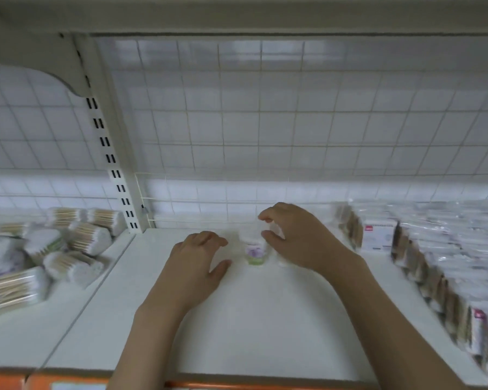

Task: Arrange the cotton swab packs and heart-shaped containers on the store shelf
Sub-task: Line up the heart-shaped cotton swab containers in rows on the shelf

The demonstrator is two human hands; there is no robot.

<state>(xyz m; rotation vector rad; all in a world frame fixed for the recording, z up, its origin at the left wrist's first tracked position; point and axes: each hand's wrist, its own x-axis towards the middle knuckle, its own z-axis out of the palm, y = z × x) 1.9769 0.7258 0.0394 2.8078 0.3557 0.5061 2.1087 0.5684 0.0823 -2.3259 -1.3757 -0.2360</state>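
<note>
A small clear container (254, 252) with a purple-and-green label, its writing too blurred to read, stands near the back of the white shelf (265, 319) between the two hands. The left hand (199, 266) hovers just beside it, grip released, fingers loosely bent and holding nothing. The right hand (296, 235) arches over its right side; whether its grip touches the container I cannot tell. Cotton swab packs (76, 243) lie piled at left, and bagged packs (448, 249) with unreadable red-marked labels stand in rows at right.
</note>
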